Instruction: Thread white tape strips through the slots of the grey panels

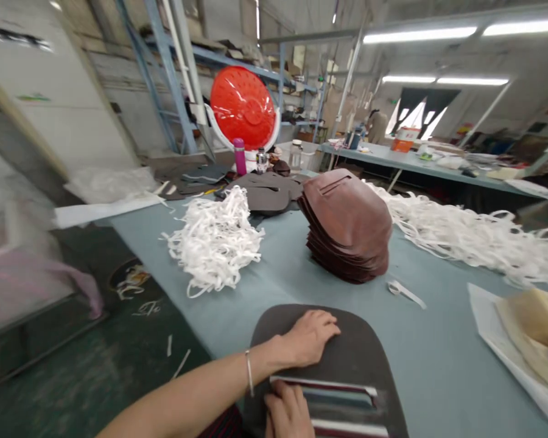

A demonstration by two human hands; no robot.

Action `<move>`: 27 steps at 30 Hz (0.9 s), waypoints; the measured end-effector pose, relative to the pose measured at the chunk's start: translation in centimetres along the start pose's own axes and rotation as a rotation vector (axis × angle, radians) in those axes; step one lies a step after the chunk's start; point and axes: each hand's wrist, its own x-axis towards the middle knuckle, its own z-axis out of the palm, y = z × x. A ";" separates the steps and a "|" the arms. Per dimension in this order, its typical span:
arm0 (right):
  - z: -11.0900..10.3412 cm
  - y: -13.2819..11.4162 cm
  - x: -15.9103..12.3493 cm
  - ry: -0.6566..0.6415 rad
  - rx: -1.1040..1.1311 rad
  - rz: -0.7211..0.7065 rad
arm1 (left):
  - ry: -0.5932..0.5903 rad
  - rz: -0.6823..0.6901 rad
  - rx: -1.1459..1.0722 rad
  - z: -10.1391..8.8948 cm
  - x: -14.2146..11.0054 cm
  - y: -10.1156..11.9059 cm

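Resting on the upper half of a dark grey panel (360,340), the left hand (313,337) lies palm down with its fingers loosely bent and grasps nothing. A thin bracelet (249,372) circles that wrist. The right hand (288,410) sits lower on the panel, partly under the left forearm, with fingertips at the left end of a white-edged slot (324,383); whether it pinches the edge cannot be told. A second white strip (347,427) runs across the panel below that slot. The panel lies flat on a blue-green table (438,359), at its near side.

Just beyond the panel, to its right, is a short curled white strip (406,294). Directly beyond the panel stands a tall, uneven stack of brown pieces (347,219), the top one slotted. Beyond the panel to the left is a tangled heap of white strips (219,240); farther out lie grey pieces (269,193), a purple bottle (239,156) and a red basin (244,108). Well to the right of the panel, a white sheet (488,310) bears a tan object (536,319), cut off by the frame.
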 end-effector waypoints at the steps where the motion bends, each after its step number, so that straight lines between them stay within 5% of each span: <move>1: -0.1 0.2 1.1 -0.042 0.071 -0.032 | -0.032 0.058 -0.084 -0.1 0.4 -0.4; 4: -0.9 1.4 5.0 -0.144 0.292 -0.051 | 0.021 0.089 -0.278 -1.8 0.6 -1.9; 10: 0.5 3.3 15.8 -0.197 0.517 0.369 | 0.797 -0.406 -0.073 -8.3 -4.1 -6.4; 13: 4.1 3.7 21.7 -0.165 0.620 0.503 | 0.952 -0.556 0.127 -10.5 -6.2 -8.6; 17: 8.6 3.6 26.4 -0.124 0.679 0.544 | 0.882 -0.597 0.365 -11.1 -7.0 -10.3; 20: 9.2 3.8 25.7 -0.101 0.729 0.574 | 0.735 -0.620 0.533 -10.9 -7.4 -11.4; 27: 1.3 6.3 15.0 -0.084 0.683 0.756 | 0.572 -0.605 0.600 -11.0 -8.6 -14.1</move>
